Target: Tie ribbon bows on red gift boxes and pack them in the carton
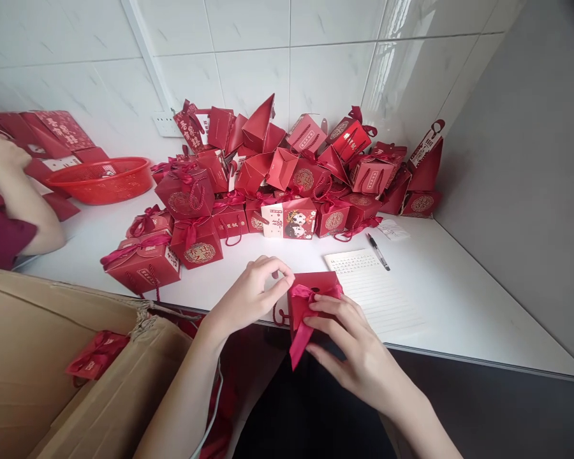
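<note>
A small red gift box [312,280] stands at the front edge of the table, with a glossy crimson ribbon [300,341] across its top and one tail hanging down its front. My right hand [347,338] is on the box's right side, its fingers closed over the ribbon and the thumb lower down near the tail. My left hand [253,290] is at the upper left corner of the box, thumb and forefinger pinched together. Whatever lies between those fingertips is too small to make out. A red cord handle [280,313] sticks out at the box's left.
Many red gift boxes [196,245] are piled against the tiled wall. A notebook [377,299] and a pen [379,252] lie to the right. At left are a red plastic basket [100,185], another person's arm [26,197] and an open cardboard carton [110,376] below the table edge.
</note>
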`<state>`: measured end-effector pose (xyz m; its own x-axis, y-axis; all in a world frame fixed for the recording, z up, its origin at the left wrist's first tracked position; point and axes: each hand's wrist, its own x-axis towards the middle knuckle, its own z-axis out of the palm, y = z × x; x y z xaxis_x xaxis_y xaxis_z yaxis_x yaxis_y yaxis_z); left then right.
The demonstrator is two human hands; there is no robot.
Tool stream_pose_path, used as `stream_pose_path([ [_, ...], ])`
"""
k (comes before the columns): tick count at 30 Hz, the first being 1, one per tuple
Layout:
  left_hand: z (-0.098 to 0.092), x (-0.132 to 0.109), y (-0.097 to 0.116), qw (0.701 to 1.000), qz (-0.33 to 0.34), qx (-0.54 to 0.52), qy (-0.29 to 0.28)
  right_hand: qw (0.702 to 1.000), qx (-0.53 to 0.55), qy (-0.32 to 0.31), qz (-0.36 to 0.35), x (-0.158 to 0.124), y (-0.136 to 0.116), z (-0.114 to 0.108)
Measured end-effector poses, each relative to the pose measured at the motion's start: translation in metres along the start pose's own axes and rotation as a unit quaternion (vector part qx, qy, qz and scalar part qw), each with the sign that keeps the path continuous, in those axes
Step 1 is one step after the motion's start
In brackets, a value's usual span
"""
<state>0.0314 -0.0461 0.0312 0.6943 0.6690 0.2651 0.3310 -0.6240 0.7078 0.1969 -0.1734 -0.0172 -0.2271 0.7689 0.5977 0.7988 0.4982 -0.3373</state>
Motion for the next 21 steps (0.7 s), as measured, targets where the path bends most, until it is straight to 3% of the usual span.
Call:
stream_pose_path([
  [6, 0.002, -0.003, -0.007, 1.000, 0.004, 0.024, -0.005, 0.997, 0.064, 0.042, 0.028, -0.005, 0.010, 0.006],
  [13, 0.003, -0.001, -0.004, 0.998, 0.034, 0.035, -0.048, 0.994, 0.092, 0.058, 0.027, -0.006, 0.013, 0.012],
  [16, 0.002, 0.001, 0.001, 0.996, 0.024, -0.036, -0.073, 0.993, 0.093, 0.062, 0.027, -0.006, 0.013, 0.012],
  [21, 0.008, 0.005, 0.005, 0.975, -0.080, -0.176, -0.110, 0.994, 0.087, 0.058, 0.030, -0.005, 0.011, 0.013],
])
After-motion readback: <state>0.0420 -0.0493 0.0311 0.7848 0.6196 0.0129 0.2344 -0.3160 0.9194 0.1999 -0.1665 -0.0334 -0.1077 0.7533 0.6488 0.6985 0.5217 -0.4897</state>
